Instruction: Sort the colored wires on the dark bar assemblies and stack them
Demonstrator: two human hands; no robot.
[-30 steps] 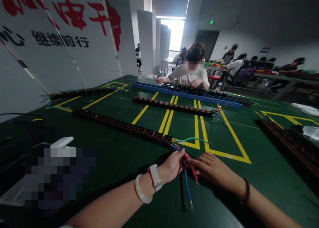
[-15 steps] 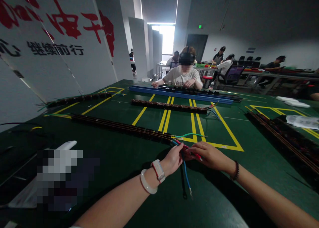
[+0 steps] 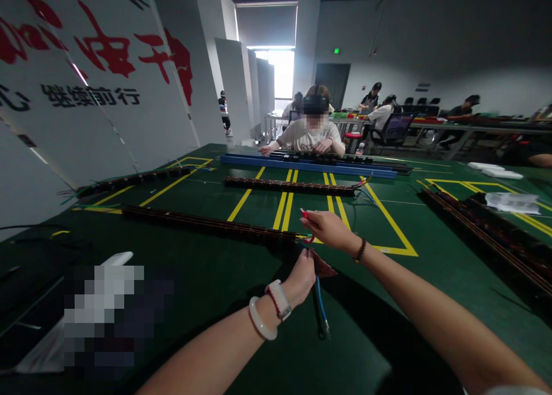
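Note:
A long dark bar with copper-coloured strips (image 3: pixel 207 223) lies across the table, and loose wires come off its right end. My left hand (image 3: pixel 304 275), wearing a watch and a pale bangle, is closed in a pinch at that end. From it hang a blue wire (image 3: pixel 322 309) with a metal tip and a black wire (image 3: pixel 319 325) with a ring end. My right hand (image 3: pixel 331 229) pinches a red wire (image 3: pixel 305 213) above the bar's end, its tip poking out to the left. A green wire, partly hidden, lies near the same end.
Another dark bar (image 3: pixel 288 186) lies farther back, with blue rails (image 3: pixel 302 165) beyond it. A co-worker (image 3: pixel 313 136) sits across the table. More bar assemblies (image 3: pixel 487 240) lie on the right, and another (image 3: pixel 133 180) on the left. Yellow tape marks the green tabletop (image 3: pixel 207 314).
My right hand has moved up and left with the red wire, away from my left hand. My left hand stays near the bar's end. The view has shifted slightly.

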